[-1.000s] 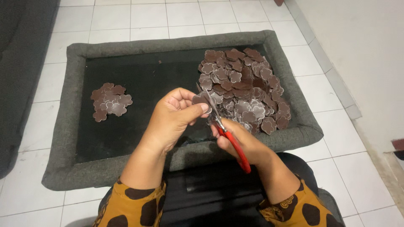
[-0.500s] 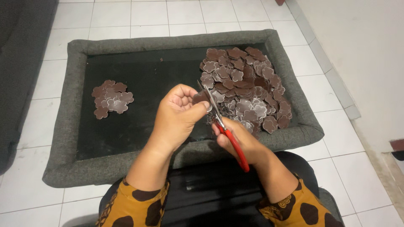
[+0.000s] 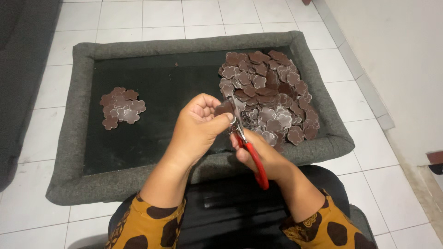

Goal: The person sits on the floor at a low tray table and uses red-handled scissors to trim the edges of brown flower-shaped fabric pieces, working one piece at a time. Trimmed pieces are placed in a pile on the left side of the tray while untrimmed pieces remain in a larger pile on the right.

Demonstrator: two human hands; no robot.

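Two heaps of cut-outs lie on the biggest thing we see, a rectangular grey padded mat with a raised border and a black centre [image 3: 69, 152], spread on a white tiled floor [image 3: 138, 18]. At the left edge of the view a dark grey upholstered surface [image 3: 18, 69] runs alongside the mat.

Large heap of brown and pale flower-shaped pieces [image 3: 270, 97]: fills the right part of the black centre, up against the right border, many layers deep.

Small heap of the same flower-shaped pieces [image 3: 121, 107]: left part of the centre, well apart from the large heap, a flat cluster.

Near edge of the mat: our black-clad lap [image 3: 230, 203], with mustard sleeves spotted dark brown [image 3: 147, 226] at both forearms.

Left hand [image 3: 198, 129]: curled over the mat's near part, thumb and fingertips pinching one single brown flower-shaped piece [image 3: 224, 109] held up just beside the large heap.

Right hand [image 3: 265, 157]: closed around the handles of red-handled metal scissors [image 3: 249, 147]; the blades point up and away and meet the pinched piece between the two hands. We cannot tell how far the blades are parted.
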